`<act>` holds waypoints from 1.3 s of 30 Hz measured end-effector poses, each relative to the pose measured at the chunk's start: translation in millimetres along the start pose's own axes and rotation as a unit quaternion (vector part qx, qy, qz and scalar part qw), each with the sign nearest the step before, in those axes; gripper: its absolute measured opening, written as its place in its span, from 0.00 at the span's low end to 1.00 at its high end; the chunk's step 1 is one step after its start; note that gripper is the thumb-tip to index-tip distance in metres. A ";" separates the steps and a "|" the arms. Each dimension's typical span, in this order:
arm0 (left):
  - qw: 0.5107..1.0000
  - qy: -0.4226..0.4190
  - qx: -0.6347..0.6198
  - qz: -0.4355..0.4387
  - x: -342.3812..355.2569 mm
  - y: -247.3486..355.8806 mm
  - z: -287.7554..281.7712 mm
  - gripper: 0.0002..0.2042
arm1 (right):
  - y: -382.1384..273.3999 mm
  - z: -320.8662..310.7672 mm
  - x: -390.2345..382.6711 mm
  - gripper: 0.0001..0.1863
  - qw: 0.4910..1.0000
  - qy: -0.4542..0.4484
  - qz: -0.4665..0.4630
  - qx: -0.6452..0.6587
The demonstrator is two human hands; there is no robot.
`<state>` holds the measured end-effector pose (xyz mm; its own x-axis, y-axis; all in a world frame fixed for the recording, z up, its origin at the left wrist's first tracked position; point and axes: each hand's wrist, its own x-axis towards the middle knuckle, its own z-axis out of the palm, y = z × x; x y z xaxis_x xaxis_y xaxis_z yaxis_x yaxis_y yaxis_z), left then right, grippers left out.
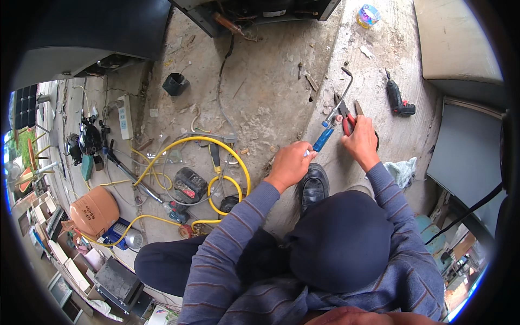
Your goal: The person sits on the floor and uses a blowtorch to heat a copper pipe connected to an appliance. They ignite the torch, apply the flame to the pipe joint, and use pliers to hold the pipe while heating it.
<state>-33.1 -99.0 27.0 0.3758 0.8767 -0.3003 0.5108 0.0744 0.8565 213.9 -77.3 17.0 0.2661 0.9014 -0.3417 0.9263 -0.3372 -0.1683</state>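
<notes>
My left hand point(291, 165) is closed round the lower end of a gas torch with a blue handle point(323, 139). Its thin bent metal tube point(348, 82) points away from me, with a knob near the handle. My right hand point(362, 142) is lowered to the concrete with bent fingers, right beside red-handled pliers point(347, 123). A pointed metal tool tip point(358, 107) sticks out ahead of these fingers, and a dark curved part shows on their right. My palm hides the rest of that tool and whatever the fingers grip.
A cordless screwdriver point(398, 98) lies to the right, near a white rag point(401, 171). On the left are a yellow hose point(205, 138), a cordless drill point(177, 212), a brown gas canister point(94, 212) and a power strip point(125, 117). An open-backed appliance point(260, 12) stands ahead.
</notes>
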 end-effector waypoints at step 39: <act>0.953 -0.145 -0.230 -0.133 -83.0 -18.8 79.1 0.09 | -167.3 -75.4 108.4 0.19 0.944 -0.031 -0.314 0.091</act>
<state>-12.7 -210.8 2.6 0.5123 0.6350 -0.5782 0.2501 0.5338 0.8078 107.9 97.3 77.9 -0.3424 0.9235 -0.1731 0.8334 0.2135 -0.5097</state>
